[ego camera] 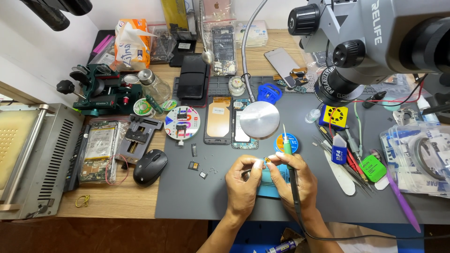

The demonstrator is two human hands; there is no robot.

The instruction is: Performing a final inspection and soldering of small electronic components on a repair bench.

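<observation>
Cluttered grey mat [197, 201] on wooden bench; left hand [241, 185] pinches small part [266, 161], right hand [297, 180] grips soldering iron [287, 147].

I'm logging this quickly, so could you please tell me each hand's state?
Left hand: closed, pinching a small part.
Right hand: closed, holding a soldering iron.

Bright, even, cool-white light fills the bench from above. Shadows are soft and short; the hands [269, 180] cast a faint one on the grey mat [197, 197]. A round metal disc [259, 119] glares white. The centre is sharp. The microscope [375, 42], close at upper right, is large and slightly soft. The edges bow from a wide lens, and the floor below is dim.
</observation>
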